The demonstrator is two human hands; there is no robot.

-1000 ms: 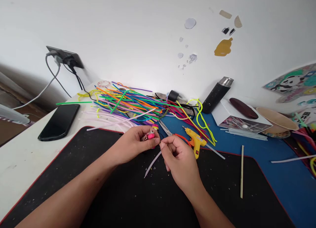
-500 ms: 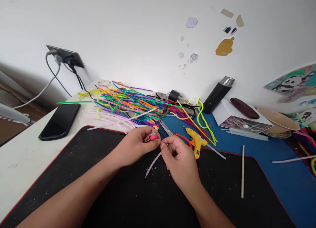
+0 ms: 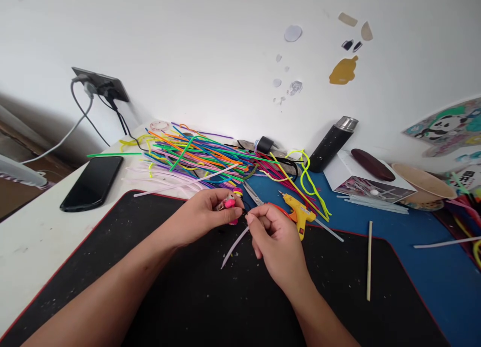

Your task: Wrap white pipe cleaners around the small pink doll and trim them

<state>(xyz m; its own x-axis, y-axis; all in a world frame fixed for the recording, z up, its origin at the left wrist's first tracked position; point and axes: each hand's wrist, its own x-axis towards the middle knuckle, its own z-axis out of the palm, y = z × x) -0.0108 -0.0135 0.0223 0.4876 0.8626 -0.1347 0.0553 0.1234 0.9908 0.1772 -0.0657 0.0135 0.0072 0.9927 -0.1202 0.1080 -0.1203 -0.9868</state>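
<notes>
My left hand point(image 3: 214, 209) is closed around a small figure-like piece point(image 3: 227, 204) with bright pink and greyish parts, much of it hidden by the fingers. Close to its right, my right hand point(image 3: 272, 232) pinches the end of a thin black strand point(image 3: 246, 207) that curves up beside the pink piece. Below the right fingertips, a pale lilac pipe cleaner point(image 3: 233, 248) slants over the black mat point(image 3: 210, 307); whether the hand touches it I cannot tell. Scissors point(image 3: 252, 193) with orange handles lie just behind the right hand, partly covered by it.
A yellow glue gun point(image 3: 300, 214) lies right of the scissors. Colourful pipe cleaners point(image 3: 195, 154) are heaped at the back. A phone point(image 3: 97, 183) rests at the left, a wooden stick point(image 3: 370, 262) on the mat's right side. A black flask point(image 3: 334, 144) leans against the wall.
The left hand has turned slightly, showing more of the pink piece. My hands are a little farther apart, and the black strand now shows as a curve between them.
</notes>
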